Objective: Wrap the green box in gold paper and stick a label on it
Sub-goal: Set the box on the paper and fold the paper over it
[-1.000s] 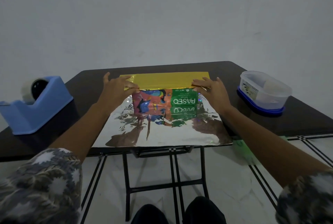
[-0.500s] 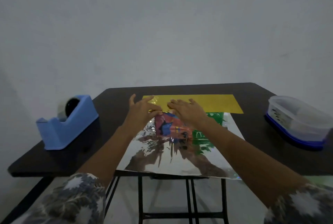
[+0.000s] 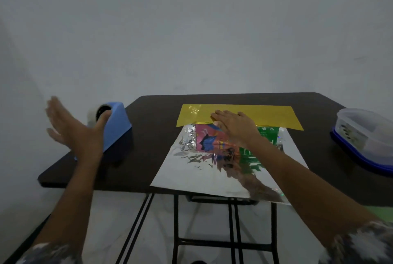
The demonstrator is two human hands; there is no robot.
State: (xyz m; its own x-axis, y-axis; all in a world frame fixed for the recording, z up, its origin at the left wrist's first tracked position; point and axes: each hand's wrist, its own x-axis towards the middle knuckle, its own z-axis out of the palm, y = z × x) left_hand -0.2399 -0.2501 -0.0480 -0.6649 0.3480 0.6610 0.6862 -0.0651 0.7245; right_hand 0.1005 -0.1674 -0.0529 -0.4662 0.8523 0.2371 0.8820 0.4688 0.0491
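The green box [image 3: 266,136], with a pink and blue picture on its near side, stands on the dark table [image 3: 153,121]. Gold paper [image 3: 270,115] is folded over its top; the paper's silver underside [image 3: 191,176] spreads toward me past the table's front edge. My right hand [image 3: 236,127] lies flat on the gold flap and presses it onto the box top. My left hand [image 3: 72,129] is in the air at the left, fingers spread and blurred, just in front of the blue tape dispenser [image 3: 116,127]. It holds nothing.
A clear plastic container with a blue lid underneath [image 3: 365,136] sits at the table's right edge. The table's black legs [image 3: 231,231] show below over a white tiled floor. A plain wall stands behind the table.
My left hand has left the gold flap and swung left toward the tape dispenser. My right hand has stayed on the flap. The view has turned left.
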